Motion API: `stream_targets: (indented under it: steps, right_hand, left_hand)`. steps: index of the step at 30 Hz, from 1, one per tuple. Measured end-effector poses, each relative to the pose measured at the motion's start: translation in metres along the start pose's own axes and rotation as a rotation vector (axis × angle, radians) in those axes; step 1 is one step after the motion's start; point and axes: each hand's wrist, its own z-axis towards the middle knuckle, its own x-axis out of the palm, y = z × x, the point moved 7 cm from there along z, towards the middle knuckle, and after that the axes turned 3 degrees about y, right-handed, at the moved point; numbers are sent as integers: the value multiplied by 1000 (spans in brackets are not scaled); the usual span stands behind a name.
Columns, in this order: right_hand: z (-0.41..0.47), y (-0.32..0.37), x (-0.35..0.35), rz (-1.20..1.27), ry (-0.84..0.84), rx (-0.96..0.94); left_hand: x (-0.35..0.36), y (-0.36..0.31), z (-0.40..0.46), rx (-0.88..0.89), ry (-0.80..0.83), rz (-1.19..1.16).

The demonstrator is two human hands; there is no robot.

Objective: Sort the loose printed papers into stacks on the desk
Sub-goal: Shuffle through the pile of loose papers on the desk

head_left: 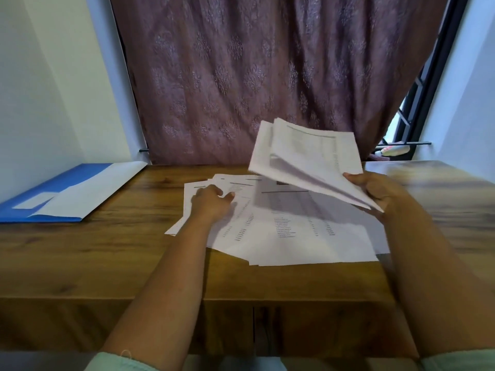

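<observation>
Several loose printed papers (pixel 294 231) lie fanned out and overlapping on the middle of the wooden desk (pixel 107 263). My right hand (pixel 380 194) grips a bundle of sheets (pixel 308 159) by its near corner and holds it lifted above the pile, its far end tilted up toward the curtain. My left hand (pixel 211 202) rests on the left part of the spread papers, with the fingertips touching the top sheet there. Whether its fingers pinch a sheet I cannot tell.
A blue folder (pixel 48 202) with a white sheet or envelope on it lies at the desk's left back corner. A patterned brown curtain (pixel 254 76) hangs behind the desk. A window frame (pixel 417 103) shows at the right. The desk's front edge is near my forearms.
</observation>
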Motion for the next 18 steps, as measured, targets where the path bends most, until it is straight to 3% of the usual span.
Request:
stream_targets:
  steps: [6,8,12,15,18]
  right_hand:
    - [-13,-28,-11,-327,72,176]
    - [-12,-37,-4,-550,58,144]
    - [-8,-33,11,-1235,-166,-51]
    - [-11,-32,24,-1378,-171,-61]
    - [-11,-30,21,-1310,-206,-77]
  left_hand:
    - [43,-33,-24,-141,236,-361]
    - [47,-42,-32,-144,271,-341]
    - [51,-55,-33,-86,243,-155]
    - [54,-67,-33,-49,232,-114]
    - [61,-68,-30,-93,247,-190]
